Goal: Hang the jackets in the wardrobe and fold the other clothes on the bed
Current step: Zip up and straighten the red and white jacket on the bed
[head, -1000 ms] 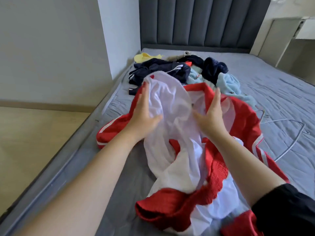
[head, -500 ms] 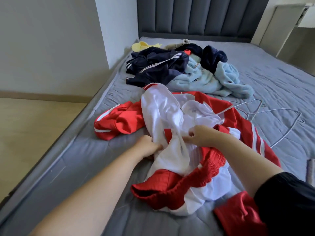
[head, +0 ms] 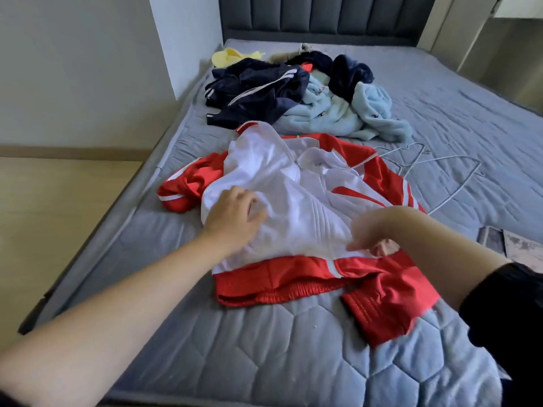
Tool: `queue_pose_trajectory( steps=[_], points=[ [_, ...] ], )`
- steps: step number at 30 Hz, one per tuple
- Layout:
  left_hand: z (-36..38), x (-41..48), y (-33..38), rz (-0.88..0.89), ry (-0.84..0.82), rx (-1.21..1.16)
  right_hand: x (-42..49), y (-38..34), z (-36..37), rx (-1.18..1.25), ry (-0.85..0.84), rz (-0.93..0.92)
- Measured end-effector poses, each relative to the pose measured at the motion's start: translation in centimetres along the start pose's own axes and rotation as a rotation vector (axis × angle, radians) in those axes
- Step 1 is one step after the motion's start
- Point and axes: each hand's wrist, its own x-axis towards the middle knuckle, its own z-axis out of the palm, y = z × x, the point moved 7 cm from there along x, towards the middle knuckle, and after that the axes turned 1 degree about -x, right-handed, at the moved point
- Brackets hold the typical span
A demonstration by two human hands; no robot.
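A red and white jacket lies spread on the grey bed, its white inside facing up and its zip open. My left hand rests on the white fabric at the jacket's left side, fingers loosely bent. My right hand, blurred, pinches the white fabric just above the red hem. Behind the jacket is a heap of clothes: a navy jacket with white stripes, a light blue fleece, a dark blue fleece and a yellow garment.
Wire hangers lie on the bed right of the jacket. A grey patterned object shows at the right edge. The padded headboard is at the back, a white wall corner and wooden floor to the left.
The jacket was bunched up and held in both hands. It now lies spread flat, white side up, and my left hand has gone from gripping the cloth to resting on it.
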Motion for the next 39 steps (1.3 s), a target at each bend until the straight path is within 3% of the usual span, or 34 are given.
queue_pose_trajectory(
  steps=[2,4,6,8,10,13,15,18,20,21,22,25,26,28,32,36,39],
  points=[
    [3.4,-2.5,3.1,0.063,-0.431,0.084,-1.3,-1.9,0.2,0.017,0.011,-0.054],
    [6.3,-5.5,5.3,0.182,-0.683,0.267,-2.8,-3.3,2.1,0.032,-0.111,-0.085],
    [7.9,-6.7,7.3,0.283,-0.651,0.389,-4.2,-3.5,4.6,-0.091,-0.233,-0.074],
    [8.4,-6.2,9.1,0.296,-0.521,0.438,-4.9,-2.8,6.1,-0.329,-0.215,-0.022],
    [8.8,-5.7,10.8,0.347,-0.421,0.454,-4.6,-2.2,7.0,-0.394,-0.182,0.020],
    [10.2,-5.6,12.1,0.447,-0.402,0.447,-3.8,-1.1,7.7,-0.251,-0.158,0.028],
    [10.3,-4.8,12.2,0.412,-0.407,0.363,-3.8,0.0,8.1,-0.046,-0.210,0.050],
    [10.0,-3.0,12.3,0.333,-0.423,0.237,-3.6,3.2,7.3,0.160,-0.133,0.105],
    [10.2,-2.4,12.3,0.303,-0.423,0.199,-3.8,6.6,5.9,0.298,0.061,0.225],
    [10.4,-2.2,12.4,0.283,-0.424,0.175,-4.1,9.2,4.9,0.410,0.250,0.323],
    [10.7,-2.1,12.5,0.264,-0.431,0.156,-4.8,12.1,4.1,0.621,0.486,0.432],
    [12.0,-2.3,13.2,0.287,-0.506,0.147,-8.9,20.5,5.5,1.630,1.210,0.723],
    [12.6,-2.6,13.6,0.323,-0.539,0.162,-10.2,22.4,5.9,1.815,1.431,0.764],
    [13.1,-2.9,14.2,0.377,-0.546,0.153,-11.4,24.3,5.0,1.848,1.629,0.701],
    [12.3,-2.3,15.2,0.352,-0.565,-0.100,-7.8,21.6,3.6,1.506,1.326,0.606],
    [12.6,-4.5,15.9,0.319,-0.878,-0.267,-2.4,14.6,2.5,1.078,0.850,0.338],
    [11.7,-5.5,15.9,0.317,-1.070,-0.356,-0.5,9.1,2.4,0.825,0.659,0.192]
  ],
)
